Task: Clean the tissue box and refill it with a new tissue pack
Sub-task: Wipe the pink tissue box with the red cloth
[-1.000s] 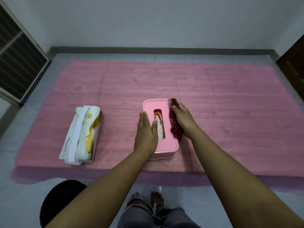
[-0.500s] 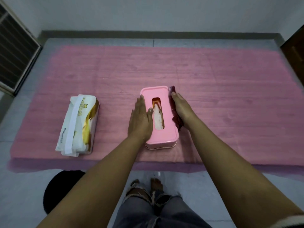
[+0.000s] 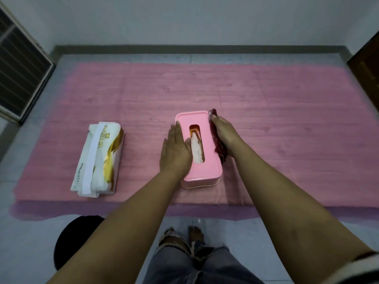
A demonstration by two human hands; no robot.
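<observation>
Since a second ago the dark red cloth [image 3: 217, 138] has slid off the lid and down onto the right-hand side wall of the pink tissue box [image 3: 207, 160], and the right hand [image 3: 224, 131] now presses it flat there, fingers laid along the wall rather than curled around anything. The left hand [image 3: 176, 149] has stayed where it was, palm down and open on the lid's left half, thumb at the edge of the slot, bracing the box. I judge this to mean the top has been wiped and the sides are under way, so cleaning is unfinished and the refill has not begun: the lid is still on, with old white tissue showing in the slot. The box sits on the pink mat [image 3: 287, 124] near its front edge, long axis running away from the person, slot facing up. The new tissue pack [image 3: 98, 158] lies well apart to the left, untouched, roughly parallel to the box
</observation>
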